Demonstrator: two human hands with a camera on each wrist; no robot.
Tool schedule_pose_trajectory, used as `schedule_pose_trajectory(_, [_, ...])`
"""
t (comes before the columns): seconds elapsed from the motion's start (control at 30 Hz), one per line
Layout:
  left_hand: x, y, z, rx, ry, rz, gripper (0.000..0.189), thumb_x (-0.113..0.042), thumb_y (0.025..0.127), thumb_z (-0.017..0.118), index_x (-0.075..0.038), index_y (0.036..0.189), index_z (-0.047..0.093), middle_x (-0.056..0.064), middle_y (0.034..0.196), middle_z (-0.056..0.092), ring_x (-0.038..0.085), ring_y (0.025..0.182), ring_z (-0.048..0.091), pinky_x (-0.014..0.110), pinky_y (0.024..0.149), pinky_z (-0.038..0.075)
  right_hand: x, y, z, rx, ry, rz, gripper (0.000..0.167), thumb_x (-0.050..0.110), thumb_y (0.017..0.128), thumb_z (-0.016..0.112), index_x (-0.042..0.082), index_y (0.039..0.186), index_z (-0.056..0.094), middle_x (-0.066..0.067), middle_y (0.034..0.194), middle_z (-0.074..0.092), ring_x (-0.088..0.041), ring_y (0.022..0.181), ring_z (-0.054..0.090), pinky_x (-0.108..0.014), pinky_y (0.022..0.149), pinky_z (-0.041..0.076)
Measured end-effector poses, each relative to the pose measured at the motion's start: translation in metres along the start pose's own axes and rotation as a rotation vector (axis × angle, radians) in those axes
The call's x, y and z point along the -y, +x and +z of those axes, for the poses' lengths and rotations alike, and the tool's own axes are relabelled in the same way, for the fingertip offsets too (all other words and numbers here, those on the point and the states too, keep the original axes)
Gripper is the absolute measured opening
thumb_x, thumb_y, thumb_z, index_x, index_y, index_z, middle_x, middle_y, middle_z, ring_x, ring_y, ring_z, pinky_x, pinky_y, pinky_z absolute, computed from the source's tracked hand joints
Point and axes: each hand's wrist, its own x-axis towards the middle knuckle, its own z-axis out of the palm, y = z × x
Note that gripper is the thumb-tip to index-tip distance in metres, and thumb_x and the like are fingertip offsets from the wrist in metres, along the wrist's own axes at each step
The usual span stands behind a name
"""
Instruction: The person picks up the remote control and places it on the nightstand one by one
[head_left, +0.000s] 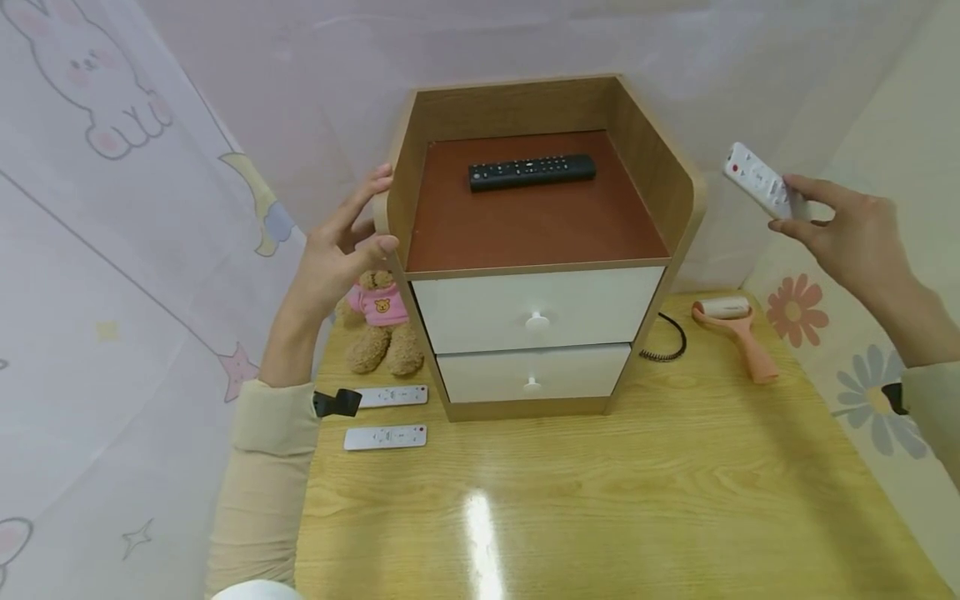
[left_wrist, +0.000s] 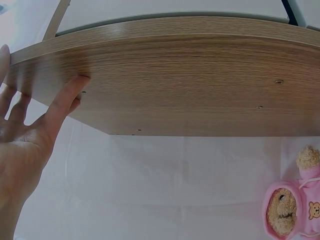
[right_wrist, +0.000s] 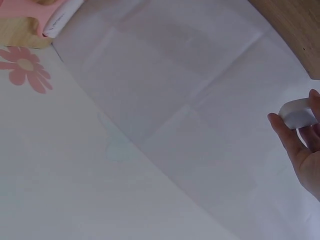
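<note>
A small wooden cabinet with two white drawers stands on the table. My left hand touches its left side panel near the front edge, fingers spread and fairly straight. On the cabinet's brown top lies a black remote control. Held up to the right of the cabinet, a white remote control with a red button is pinched at its lower end between the thumb and fingers of my right hand. In the right wrist view only the end of that white remote shows in the right hand.
Two more white remotes lie on the table at left, one upper and one lower. Behind them sits a teddy bear in pink. To the cabinet's right are a black coiled cord and an orange-handled lint roller.
</note>
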Motion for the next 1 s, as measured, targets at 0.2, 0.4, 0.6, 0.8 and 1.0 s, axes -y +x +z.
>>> schedule_pose_trajectory(0.2, [-0.001, 0.000, 0.000, -0.003, 0.005, -0.008, 0.057, 0.000, 0.091, 0.063, -0.011, 0.144, 0.045, 0.001, 0.156, 0.030, 0.034, 0.122, 0.052, 0.028, 0.069, 0.059, 0.009, 0.017, -0.011, -0.014, 0.031, 0.012, 0.053, 0.003, 0.082, 0.076, 0.003, 0.132, 0.058, -0.027, 0.122, 0.059, -0.039, 0.104, 0.060, 0.007, 0.065, 0.030])
schedule_pose_trajectory(0.4, [0.008, 0.001, -0.004, -0.006, 0.009, -0.008, 0.058, -0.001, 0.091, 0.064, -0.012, 0.144, 0.045, 0.000, 0.156, 0.030, 0.034, 0.126, 0.050, 0.029, 0.068, 0.059, 0.018, 0.028, -0.019, -0.055, 0.026, -0.031, 0.052, 0.001, 0.080, 0.077, 0.003, 0.129, 0.061, -0.025, 0.121, 0.061, -0.018, 0.110, 0.058, 0.006, 0.069, 0.032])
schedule_pose_trajectory(0.6, [0.018, 0.003, -0.008, -0.011, 0.000, -0.009, 0.059, 0.001, 0.090, 0.064, -0.013, 0.144, 0.045, 0.000, 0.156, 0.030, 0.033, 0.123, 0.052, 0.028, 0.066, 0.059, 0.030, 0.039, -0.029, 0.012, -0.009, -0.016, 0.051, 0.005, 0.084, 0.073, 0.003, 0.133, 0.057, -0.025, 0.127, 0.058, -0.046, 0.104, 0.057, 0.005, 0.071, 0.032])
schedule_pose_trajectory(0.8, [0.009, 0.002, -0.004, -0.012, -0.001, -0.014, 0.058, 0.003, 0.091, 0.062, -0.013, 0.144, 0.046, -0.001, 0.156, 0.031, 0.033, 0.122, 0.053, 0.029, 0.067, 0.059, 0.046, 0.048, -0.038, 0.043, -0.052, -0.100, 0.052, 0.002, 0.086, 0.071, 0.002, 0.135, 0.054, -0.027, 0.129, 0.056, -0.051, 0.106, 0.056, -0.006, 0.089, 0.036])
schedule_pose_trajectory(1.0, [0.000, 0.001, 0.000, -0.008, 0.019, -0.001, 0.056, 0.003, 0.092, 0.060, -0.009, 0.144, 0.045, 0.001, 0.156, 0.031, 0.033, 0.115, 0.056, 0.029, 0.067, 0.059, 0.066, 0.059, -0.046, 0.056, -0.073, -0.170, 0.053, 0.001, 0.084, 0.073, 0.003, 0.134, 0.056, -0.024, 0.128, 0.058, -0.050, 0.104, 0.058, -0.016, 0.090, 0.042])
